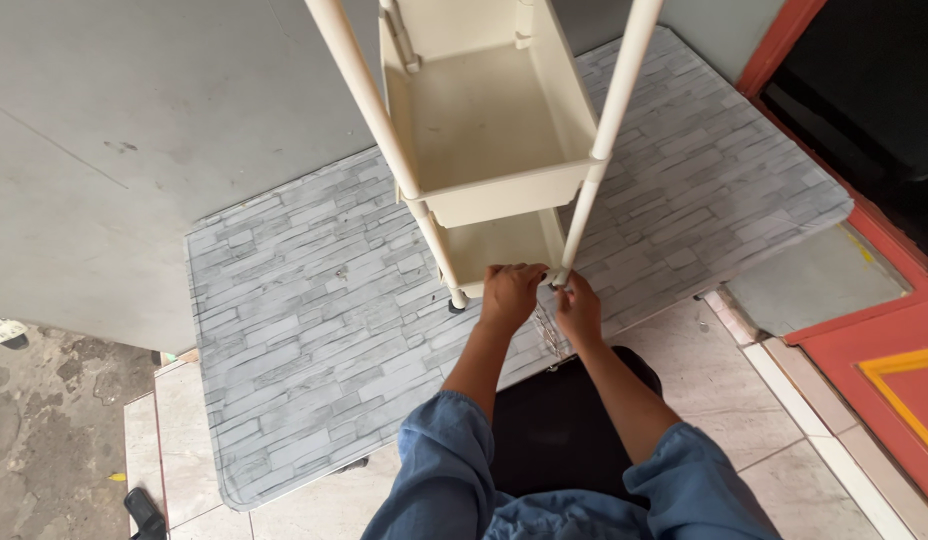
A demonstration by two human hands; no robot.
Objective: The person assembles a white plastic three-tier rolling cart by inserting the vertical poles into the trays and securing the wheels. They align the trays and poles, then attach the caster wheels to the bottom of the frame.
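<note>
A grey brick-patterned mat (314, 350) covers the floor. At twelve o'clock on it stands a cream plastic shelf rack (489, 130), likely light, stiff and tippy; its poles look the safest hold. The left hand (511, 293) curls over the bottom tray's rim, while the right hand (580, 307) pinches the corner pole's (612, 120) foot.

A grey brick-patterned floor mat (314, 340) covers the centre; pale square floor tiles (704, 370) lie at five o'clock, a red-orange door frame (884, 330) at three.
</note>
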